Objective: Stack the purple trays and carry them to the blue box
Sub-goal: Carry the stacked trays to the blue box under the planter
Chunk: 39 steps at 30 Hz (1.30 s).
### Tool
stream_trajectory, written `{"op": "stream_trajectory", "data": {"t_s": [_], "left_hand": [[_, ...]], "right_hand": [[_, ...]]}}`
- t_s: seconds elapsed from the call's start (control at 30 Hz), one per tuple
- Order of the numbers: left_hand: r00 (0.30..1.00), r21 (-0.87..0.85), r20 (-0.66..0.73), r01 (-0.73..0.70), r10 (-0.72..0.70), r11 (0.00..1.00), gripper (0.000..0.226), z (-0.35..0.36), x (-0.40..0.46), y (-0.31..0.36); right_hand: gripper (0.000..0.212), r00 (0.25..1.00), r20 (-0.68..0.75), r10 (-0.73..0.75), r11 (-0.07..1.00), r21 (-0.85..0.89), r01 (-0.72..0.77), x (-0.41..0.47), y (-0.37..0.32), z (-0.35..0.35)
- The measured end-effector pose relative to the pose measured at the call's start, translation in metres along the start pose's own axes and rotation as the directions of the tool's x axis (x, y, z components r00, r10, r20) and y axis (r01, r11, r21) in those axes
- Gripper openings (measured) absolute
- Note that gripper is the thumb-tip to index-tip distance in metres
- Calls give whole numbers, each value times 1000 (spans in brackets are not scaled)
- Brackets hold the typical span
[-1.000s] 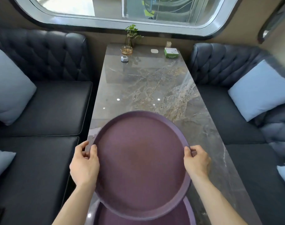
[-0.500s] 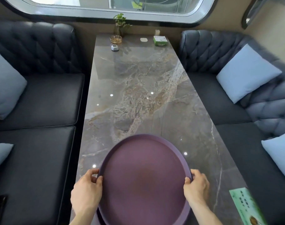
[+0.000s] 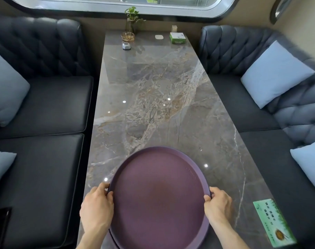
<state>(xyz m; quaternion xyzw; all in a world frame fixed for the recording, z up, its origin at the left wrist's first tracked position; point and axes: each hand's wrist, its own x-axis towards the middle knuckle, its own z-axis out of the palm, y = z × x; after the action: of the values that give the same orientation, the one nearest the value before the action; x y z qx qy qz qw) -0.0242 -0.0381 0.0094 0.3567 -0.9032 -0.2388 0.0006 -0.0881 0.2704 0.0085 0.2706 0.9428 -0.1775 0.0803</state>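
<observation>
A round purple tray (image 3: 159, 194) lies at the near end of the marble table (image 3: 153, 97), directly over a second purple tray whose rim (image 3: 111, 234) peeks out at the lower left. My left hand (image 3: 97, 209) grips the top tray's left rim. My right hand (image 3: 218, 205) grips its right rim. The trays hold nothing. No blue box is in view.
Dark tufted sofas with pale blue cushions (image 3: 275, 72) flank the table on both sides. At the far end stand a small plant (image 3: 133, 17), a glass dish (image 3: 128, 36), a white gadget (image 3: 126, 46) and a green box (image 3: 177, 38). A green card (image 3: 273, 221) lies near the right edge.
Both hands have brought the top tray toward me and lowered it onto the second tray. The view has pulled back, showing more table and the green card.
</observation>
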Motion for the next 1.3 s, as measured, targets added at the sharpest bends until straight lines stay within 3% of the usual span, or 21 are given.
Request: {"op": "stream_trajectory", "data": {"t_s": [0.23,0.63,1.07,1.3], "left_hand": [[999,10,22,35,-36,999,23,2,3,-5],[997,-13,31,75,-74,997,21,3,4,-8],[994,-51,26,103,-102,993,21,0,4,-4],[984,-79,52,176,-172,981,9,-4,6,-3]], "right_hand": [[36,998,64,-10,999,-36,12,-2,-6,-8],[25,993,111,-33,971,-233,58,-13,-15,-20],[27,987,154,-33,971,-229,68,-15,-19,-27],[26,988,155,-28,975,-212,61,-16,-18,-27]]}}
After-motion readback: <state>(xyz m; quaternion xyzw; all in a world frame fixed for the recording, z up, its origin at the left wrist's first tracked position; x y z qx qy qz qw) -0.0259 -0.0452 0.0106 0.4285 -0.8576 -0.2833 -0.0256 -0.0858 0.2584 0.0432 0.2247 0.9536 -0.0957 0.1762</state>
